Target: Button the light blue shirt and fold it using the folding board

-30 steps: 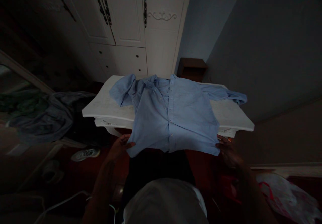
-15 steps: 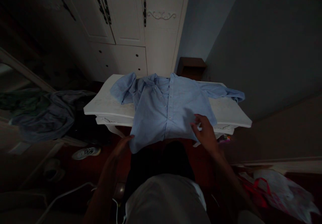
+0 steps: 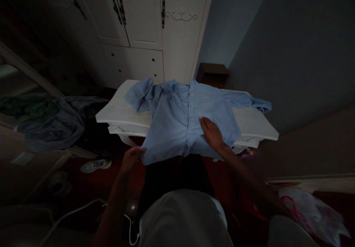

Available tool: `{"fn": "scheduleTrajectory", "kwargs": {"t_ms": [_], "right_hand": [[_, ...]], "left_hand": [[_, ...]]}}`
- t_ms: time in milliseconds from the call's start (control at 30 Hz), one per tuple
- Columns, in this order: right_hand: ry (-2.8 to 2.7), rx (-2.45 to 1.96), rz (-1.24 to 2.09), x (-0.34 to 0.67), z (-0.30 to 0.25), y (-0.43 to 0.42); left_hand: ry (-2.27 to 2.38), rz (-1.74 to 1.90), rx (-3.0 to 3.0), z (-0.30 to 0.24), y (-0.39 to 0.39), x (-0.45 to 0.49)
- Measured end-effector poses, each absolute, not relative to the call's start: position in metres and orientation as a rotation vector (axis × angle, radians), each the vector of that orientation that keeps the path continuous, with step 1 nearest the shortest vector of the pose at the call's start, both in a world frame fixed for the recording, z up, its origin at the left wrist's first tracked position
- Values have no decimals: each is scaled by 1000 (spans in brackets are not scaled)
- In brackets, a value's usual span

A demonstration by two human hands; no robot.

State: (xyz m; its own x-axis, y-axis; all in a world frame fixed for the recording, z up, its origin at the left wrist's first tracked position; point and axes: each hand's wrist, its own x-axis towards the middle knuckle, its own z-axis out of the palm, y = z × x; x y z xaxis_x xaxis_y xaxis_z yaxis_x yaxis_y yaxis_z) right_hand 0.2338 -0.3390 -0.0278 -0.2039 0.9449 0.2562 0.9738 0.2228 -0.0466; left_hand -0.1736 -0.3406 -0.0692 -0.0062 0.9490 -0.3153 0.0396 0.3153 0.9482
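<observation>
A light blue button-up shirt (image 3: 169, 125) lies face up across a white table (image 3: 255, 123), collar at the far edge and hem hanging over the near edge. Its left-hand sleeve is bunched on the tabletop, while the other stretches out to the right. My left hand (image 3: 132, 156) pinches the shirt's lower left corner between thumb and fingers. Flat on the front of the shirt, right of the button strip, rests my right hand (image 3: 211, 133), fingers extended and holding nothing.
Behind the table stands a white wardrobe (image 3: 144, 21) with dark handles. A small brown cabinet (image 3: 213, 69) is at the back right. Clothes (image 3: 63, 121) are heaped at left, above a shoe (image 3: 95, 165). A plastic bag (image 3: 313, 210) lies at lower right, a white cable (image 3: 74, 214) at lower left.
My right hand has moved left and come down flat on the shirt near the buttons. My left hand keeps the hem corner and has pulled it slightly outward to the left.
</observation>
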Motion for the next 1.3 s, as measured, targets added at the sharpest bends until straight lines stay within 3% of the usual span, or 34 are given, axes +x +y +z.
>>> {"fn": "scheduleTrajectory", "kwargs": {"t_ms": [567, 933, 1100, 1300], "right_hand": [[-2520, -1646, 47, 278, -18, -337], [-2442, -1842, 126, 261, 18, -343], [-2279, -2217, 282, 232, 53, -311], [-2211, -1912, 307, 178, 62, -233]], "left_hand": [[1306, 852, 1016, -61, -339, -162], [1101, 740, 808, -61, -333, -145], [1118, 715, 870, -54, -332, -135], [1051, 723, 857, -47, -336, -133]]}}
